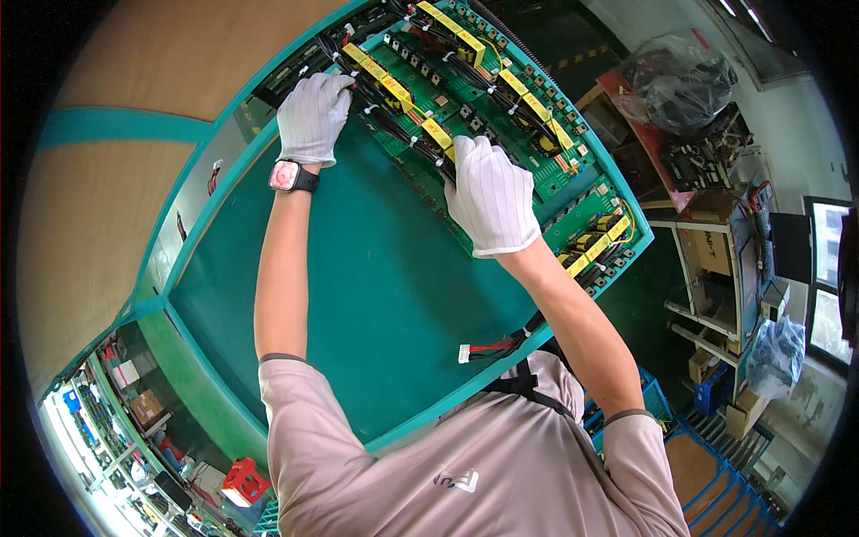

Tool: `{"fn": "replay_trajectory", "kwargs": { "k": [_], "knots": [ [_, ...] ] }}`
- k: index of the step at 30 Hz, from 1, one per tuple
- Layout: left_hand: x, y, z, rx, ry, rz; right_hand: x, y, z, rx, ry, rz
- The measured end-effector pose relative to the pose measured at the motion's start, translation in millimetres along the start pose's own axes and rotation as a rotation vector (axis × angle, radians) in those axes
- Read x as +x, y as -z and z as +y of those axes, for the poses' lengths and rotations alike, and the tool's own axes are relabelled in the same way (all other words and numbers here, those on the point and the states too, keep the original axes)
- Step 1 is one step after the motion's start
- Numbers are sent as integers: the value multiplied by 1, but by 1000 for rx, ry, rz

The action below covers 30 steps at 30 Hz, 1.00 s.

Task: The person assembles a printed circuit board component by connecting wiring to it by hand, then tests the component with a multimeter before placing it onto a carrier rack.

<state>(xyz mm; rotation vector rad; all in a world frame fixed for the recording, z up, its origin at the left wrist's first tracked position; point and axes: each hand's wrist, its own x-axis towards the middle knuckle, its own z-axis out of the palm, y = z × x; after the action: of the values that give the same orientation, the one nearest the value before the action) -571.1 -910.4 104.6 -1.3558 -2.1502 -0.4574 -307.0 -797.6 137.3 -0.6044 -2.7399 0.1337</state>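
A green circuit board [555, 183] with yellow-wrapped transformers [437, 134] lies at the far right of a teal-edged bench top. Black cable bundles [394, 128] held by white ties run along it. My left hand [313, 121], in a white striped glove, is at the far end, fingertips pinched at the black cables. Nearer and to the right, my gloved right hand [490, 197] curls its fingers down at the near end of the same cable run, beside a yellow transformer. What lies under its fingers is mostly hidden.
A cable with a white connector [464, 353] and red wires rests by the bench's near edge. The teal rim [215, 376] borders the green surface [358, 295]. Shelves with boxes [713, 251] stand at the right, and a red bin [244, 483] is at the lower left.
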Motion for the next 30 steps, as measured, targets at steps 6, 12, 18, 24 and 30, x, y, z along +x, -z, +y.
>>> {"fn": "replay_trajectory", "kwargs": {
  "k": [6, 12, 18, 24, 30],
  "knots": [
    [-4, -9, 1, -24, 76, 9, 0, 0, -1, -30, 7, 4],
    [-7, -7, 6, -86, 119, 23, -2, 0, -2, -9, 13, -12],
    [-19, 6, 5, -163, 150, 70, -2, -2, -2, -11, -12, -13],
    [-63, 36, 22, -225, 249, -1, 2, 0, -3, -24, -13, -31],
    [-97, 71, 102, -210, 170, -378, 1, -2, 1, -34, 10, -13]
  ]
}}
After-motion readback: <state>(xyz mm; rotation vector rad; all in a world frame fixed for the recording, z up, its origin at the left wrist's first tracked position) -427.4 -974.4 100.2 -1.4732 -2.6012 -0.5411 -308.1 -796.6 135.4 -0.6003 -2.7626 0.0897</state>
